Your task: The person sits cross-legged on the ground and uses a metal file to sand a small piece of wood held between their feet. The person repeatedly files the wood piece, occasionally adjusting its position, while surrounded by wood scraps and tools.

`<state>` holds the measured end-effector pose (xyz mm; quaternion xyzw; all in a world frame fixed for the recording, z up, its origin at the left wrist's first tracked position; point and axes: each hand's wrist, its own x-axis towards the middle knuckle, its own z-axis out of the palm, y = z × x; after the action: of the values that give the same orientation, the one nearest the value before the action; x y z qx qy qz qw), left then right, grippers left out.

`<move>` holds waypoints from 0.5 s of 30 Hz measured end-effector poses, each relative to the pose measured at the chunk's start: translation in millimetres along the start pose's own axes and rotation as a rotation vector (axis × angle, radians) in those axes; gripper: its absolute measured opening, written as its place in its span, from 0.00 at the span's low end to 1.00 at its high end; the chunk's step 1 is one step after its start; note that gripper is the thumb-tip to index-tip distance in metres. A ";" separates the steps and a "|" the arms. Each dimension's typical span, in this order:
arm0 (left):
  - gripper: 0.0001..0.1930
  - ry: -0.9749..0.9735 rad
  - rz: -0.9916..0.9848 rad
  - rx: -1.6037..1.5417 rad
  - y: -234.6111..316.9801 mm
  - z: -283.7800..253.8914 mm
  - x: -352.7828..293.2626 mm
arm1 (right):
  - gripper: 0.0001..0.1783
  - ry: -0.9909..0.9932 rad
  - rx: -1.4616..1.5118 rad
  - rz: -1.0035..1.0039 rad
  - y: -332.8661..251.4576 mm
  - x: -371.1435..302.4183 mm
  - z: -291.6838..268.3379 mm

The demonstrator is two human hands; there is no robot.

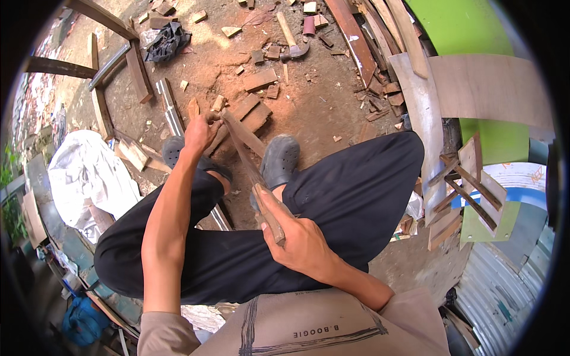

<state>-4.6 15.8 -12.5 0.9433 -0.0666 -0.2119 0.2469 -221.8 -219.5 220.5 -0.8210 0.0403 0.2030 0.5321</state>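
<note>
My right hand (300, 240) is closed round the near end of a long, narrow brown wooden stick (246, 155), its index finger laid along it. The stick slants away to the left between my legs, its far end close to the fingers of my left hand (200, 133). The left hand is bent at the fingertips as if pinching, with one finger pointing forward. What lies in that pinch is too small to make out. Just beyond is a small wood block (219, 103). Flat wood offcuts (256, 117) lie on the ground between my feet, partly behind the stick.
A claw hammer (290, 37) lies on the dirt ahead among scattered wood scraps. Long boards (356, 44) are stacked at the far right. A white sack (89, 178) sits at my left, with a wooden frame (127, 59) beyond it. Nailed wood pieces (469, 187) stand at right.
</note>
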 end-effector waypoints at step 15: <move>0.15 -0.015 -0.071 -0.045 4.0 -9.3 -9.0 | 0.37 0.069 0.023 -0.055 4.5 20.7 12.5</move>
<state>-8.7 18.4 0.0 0.9377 -0.0303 -0.2289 0.2598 -207.7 -207.2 204.5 -0.8223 0.0383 0.1591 0.5450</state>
